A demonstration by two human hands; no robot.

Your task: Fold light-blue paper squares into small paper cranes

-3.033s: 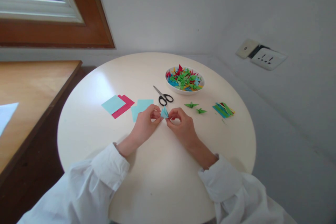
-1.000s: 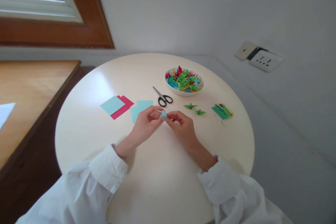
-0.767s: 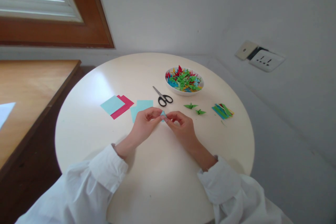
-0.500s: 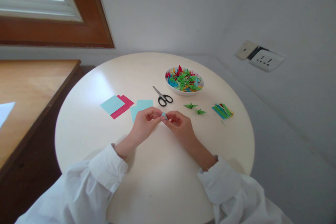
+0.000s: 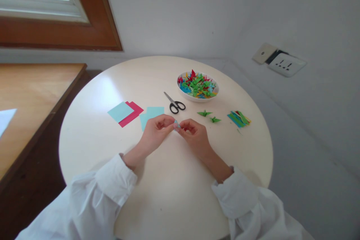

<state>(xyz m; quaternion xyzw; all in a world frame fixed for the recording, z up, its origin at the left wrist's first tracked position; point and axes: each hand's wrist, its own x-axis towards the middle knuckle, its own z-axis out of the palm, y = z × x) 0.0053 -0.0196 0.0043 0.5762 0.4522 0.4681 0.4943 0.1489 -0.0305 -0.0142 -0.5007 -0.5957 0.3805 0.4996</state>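
Observation:
My left hand (image 5: 156, 133) and my right hand (image 5: 194, 136) meet fingertip to fingertip over the middle of the round cream table (image 5: 157, 191). Between them they pinch a small folded piece of light blue paper (image 5: 176, 123), mostly hidden by the fingers. Both hands are closed on it. A light blue sheet (image 5: 149, 114) lies flat just behind my left hand. Black-handled scissors (image 5: 174, 103) lie beyond the hands.
A white bowl (image 5: 197, 97) heaped with coloured folded papers stands at the back. Two small green folded cranes (image 5: 204, 113) (image 5: 215, 119) and a stack of coloured strips (image 5: 238, 117) lie to the right. Blue and pink sheets (image 5: 125, 112) lie left. A wooden counter (image 5: 30, 97) adjoins.
The blue paper showed as an upright folded triangle three seconds ago; now it is pressed smaller and nearly covered by the fingertips. The hands stayed in place.

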